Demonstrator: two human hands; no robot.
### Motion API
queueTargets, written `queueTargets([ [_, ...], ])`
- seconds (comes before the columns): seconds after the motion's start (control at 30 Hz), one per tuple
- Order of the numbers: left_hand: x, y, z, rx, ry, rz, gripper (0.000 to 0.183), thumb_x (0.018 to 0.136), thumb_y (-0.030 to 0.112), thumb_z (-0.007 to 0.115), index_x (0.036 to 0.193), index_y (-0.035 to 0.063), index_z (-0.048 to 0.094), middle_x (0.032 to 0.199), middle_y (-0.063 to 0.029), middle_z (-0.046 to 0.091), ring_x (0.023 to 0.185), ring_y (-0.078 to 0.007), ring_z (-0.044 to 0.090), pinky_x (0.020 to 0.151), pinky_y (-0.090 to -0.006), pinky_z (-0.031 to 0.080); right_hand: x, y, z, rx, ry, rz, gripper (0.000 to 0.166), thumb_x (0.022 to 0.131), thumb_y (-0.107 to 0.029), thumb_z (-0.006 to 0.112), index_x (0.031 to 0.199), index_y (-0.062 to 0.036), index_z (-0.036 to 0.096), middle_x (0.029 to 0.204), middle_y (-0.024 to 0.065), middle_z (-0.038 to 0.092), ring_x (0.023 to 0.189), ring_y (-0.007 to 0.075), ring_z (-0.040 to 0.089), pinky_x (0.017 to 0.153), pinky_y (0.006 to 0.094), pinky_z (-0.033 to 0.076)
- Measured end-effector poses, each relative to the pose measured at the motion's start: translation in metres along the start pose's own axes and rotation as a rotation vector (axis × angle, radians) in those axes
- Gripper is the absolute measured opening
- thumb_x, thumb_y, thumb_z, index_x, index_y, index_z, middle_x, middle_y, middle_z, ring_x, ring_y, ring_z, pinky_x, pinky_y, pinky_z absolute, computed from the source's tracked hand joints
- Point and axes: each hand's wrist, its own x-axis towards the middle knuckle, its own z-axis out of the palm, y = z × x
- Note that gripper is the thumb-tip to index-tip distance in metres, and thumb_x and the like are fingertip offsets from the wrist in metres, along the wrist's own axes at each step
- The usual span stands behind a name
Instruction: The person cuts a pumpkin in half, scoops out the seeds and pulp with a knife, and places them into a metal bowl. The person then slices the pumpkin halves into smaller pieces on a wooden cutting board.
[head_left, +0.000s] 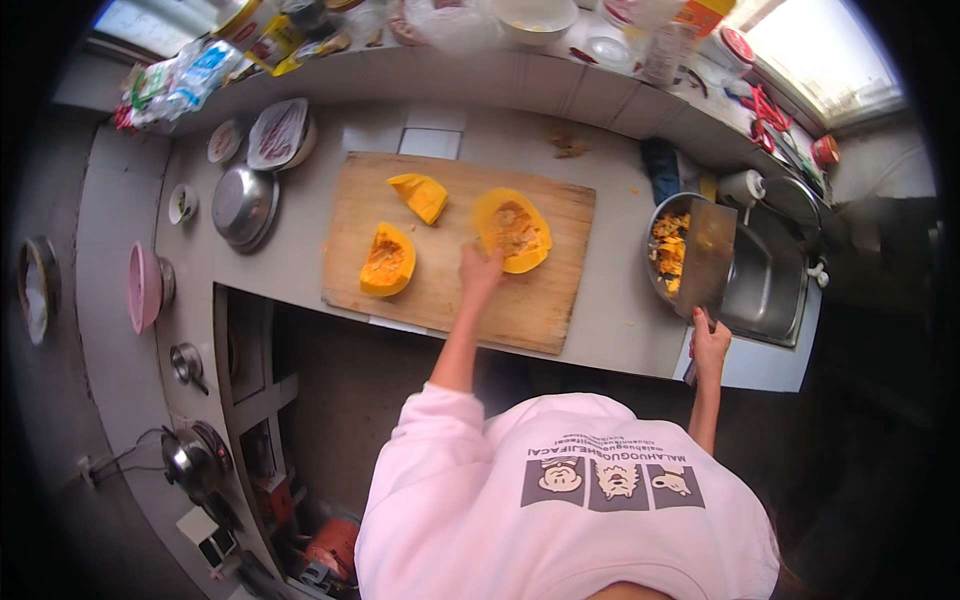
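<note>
My left hand (481, 271) grips the lower left rim of a large pumpkin piece (534, 238), whose hollow, stringy inside faces up. Motion blurs the left edge of this piece. Two smaller pumpkin pieces lie to its left on the wooden cutting board (450, 315): a wedge (421, 196) towards the back and a chunk (388, 261) nearer the front. Off to the right, my right hand (709, 341) holds a cleaver (706, 251) by its handle. Its broad blade is over a metal bowl (651, 262) of pumpkin scraps (670, 247) and hides part of it.
A steel sink (765, 277) adjoins the bowl on the right. Left of the board stand an upturned metal basin (241, 206), a film-covered bowl (277, 135) and a pink basin (142, 287). Peel scraps (568, 145) lie behind the board. Packages and jars crowd the back ledge (480, 79).
</note>
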Motion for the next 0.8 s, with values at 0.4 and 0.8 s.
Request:
queueTargets([
  [0.4, 0.009, 0.037, 0.043, -0.278, 0.026, -0.062, 0.039, 0.088, 0.020, 0.067, 0.114, -0.0039, 0.052, 0.111, -0.0234, 0.064, 0.099, -0.0404, 0.064, 0.085, -0.0469, 0.051, -0.008, -0.002, 0.019, 0.036, -0.084, -0.009, 0.035, 0.094, -0.033, 0.067, 0.074, -0.0065, 0.056, 0.051, -0.0025, 0.045, 0.038, 0.0068, 0.040, 0.035, 0.0247, 0.030],
  [0.8, 0.039, -0.042, -0.202, -0.420, 0.535, -0.153, 0.057, 0.085, 0.019, 0.073, 0.130, 0.0012, 0.043, 0.126, -0.0231, 0.054, 0.122, -0.0384, 0.051, 0.096, -0.0589, 0.042, 0.051, 0.023, -0.007, -0.469, 0.237, -0.420, 0.030, 0.091, -0.025, 0.065, 0.085, 0.0046, 0.069, 0.067, 0.0228, 0.064, 0.059, 0.0326, 0.064, 0.060, 0.0439, 0.047],
])
